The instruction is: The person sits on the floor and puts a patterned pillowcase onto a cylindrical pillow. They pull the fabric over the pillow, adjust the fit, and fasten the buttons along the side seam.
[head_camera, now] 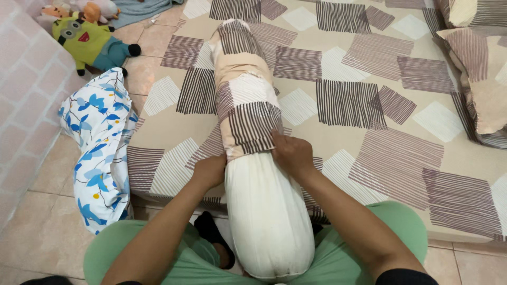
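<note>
A long white bolster [264, 211] lies between my knees, its far end on the mattress [369, 132]. A patterned beige and brown striped cover [244, 89] sheathes its far half, and its near half is bare. My left hand [210, 170] grips the cover's open edge on the left side of the bolster. My right hand [291, 153] pinches the same edge on the right side. Both hands sit at the line where the cover ends.
A blue-flowered white pillow [100, 148] leans against the mattress's left side on the tiled floor. Plush toys [90, 39] lie on the floor at the back left. Two pillows [478, 79] in matching covers rest at the mattress's right edge. A pink wall runs along the left.
</note>
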